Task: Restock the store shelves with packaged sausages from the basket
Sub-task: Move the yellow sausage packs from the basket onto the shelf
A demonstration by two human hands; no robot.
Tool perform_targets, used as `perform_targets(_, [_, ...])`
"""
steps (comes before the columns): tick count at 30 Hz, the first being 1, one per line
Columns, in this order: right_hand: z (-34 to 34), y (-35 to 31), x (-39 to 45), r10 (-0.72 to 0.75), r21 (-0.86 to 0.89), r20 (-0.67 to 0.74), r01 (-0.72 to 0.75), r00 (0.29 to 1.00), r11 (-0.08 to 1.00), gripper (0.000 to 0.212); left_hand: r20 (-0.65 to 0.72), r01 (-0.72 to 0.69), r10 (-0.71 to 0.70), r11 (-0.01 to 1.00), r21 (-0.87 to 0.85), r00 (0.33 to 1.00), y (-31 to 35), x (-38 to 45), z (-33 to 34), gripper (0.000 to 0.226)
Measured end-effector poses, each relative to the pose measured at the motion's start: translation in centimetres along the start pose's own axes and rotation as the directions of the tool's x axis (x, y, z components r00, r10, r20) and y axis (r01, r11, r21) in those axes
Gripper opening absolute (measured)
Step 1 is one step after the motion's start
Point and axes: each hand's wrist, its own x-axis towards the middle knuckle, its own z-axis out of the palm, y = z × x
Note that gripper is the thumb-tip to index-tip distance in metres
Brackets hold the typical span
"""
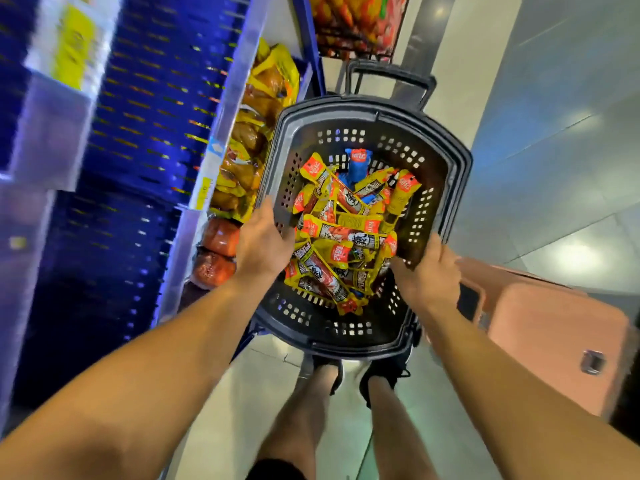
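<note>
So the packaged sausages (341, 233) are long skinny yellow-and-red sticks dumped in a loose heap in the bottom of the basket (446, 157), and their long axes point every which way: some run toward the far end, some lie across, a few are propped diagonally against the right wall. One blue pack (358, 166) stands up near the far end. The basket itself is dark, perforated plastic, longer than it is wide, with its long axis running away from the person and a pull handle (391, 77) sticking out at the far side. It sits on a pale glossy tiled floor (554, 116) in a store aisle. To the left are blue shelves (138, 109) with yellow and orange bagged goods (249, 147) along the edge just beside the basket. There's a wire rack of red snack bags (353, 22) further on, and a pink bin (554, 341) on the right. The left hand (265, 242) reaches over the left rim with its fingers down in the pile, can't tell if it has hold of anything. The right hand (427, 271) curls its fingers over the right wall, gripping it.
</note>
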Motion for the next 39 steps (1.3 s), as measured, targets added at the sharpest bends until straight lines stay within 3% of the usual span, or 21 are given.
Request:
perform_targets(4, [-3.4, -1.3, -7.9, -0.19, -0.141, 0.044, 0.194, 0.981, 0.971, 0.078, 0.064, -0.109, 0.104, 0.991, 0.079, 0.993, 3.4, -8.1, -3.0, 0.064])
perform_targets(8, [-9.3, 0.1, -14.5, -0.347, -0.252, 0.055, 0.35, 0.936, 0.902, 0.077, 0.085, -0.118, 0.111, 0.99, 0.081, 0.99, 7.6, -17.1, -5.9, 0.066])
perform_targets(13, [-15.7, 4.0, -19.8, -0.49, -0.362, 0.117, 0.496, 0.864, 0.789, 0.083, -0.001, -0.149, 0.149, 0.983, 0.104, 0.989, 13.1, -26.9, -7.5, 0.065])
perform_targets(21, [-24.9, 9.5, -24.3, -0.731, -0.505, 0.205, 0.71, 0.651, 0.491, 0.087, -0.212, -0.128, 0.154, 0.983, 0.131, 0.965, 19.4, -39.4, -8.1, 0.067])
perform_targets(28, [-29.7, 6.5, -24.0, -0.795, -0.588, 0.287, 0.753, 0.535, 0.295, 0.085, -0.355, -0.106, 0.097, 0.994, -0.006, 0.93, 20.3, -42.3, -10.0, 0.067])
perform_targets(32, [-29.6, 1.9, -23.7, -0.829, -0.618, 0.328, 0.766, 0.454, 0.175, 0.085, -0.363, -0.079, 0.056, 0.996, -0.05, 0.93, 19.2, -40.2, -11.9, 0.067])
perform_targets(39, [-27.5, -5.5, -24.2, -0.797, -0.622, 0.463, 0.783, 0.388, 0.02, 0.086, -0.362, -0.038, 0.027, 0.999, -0.023, 0.932, 16.2, -37.5, -14.4, 0.066])
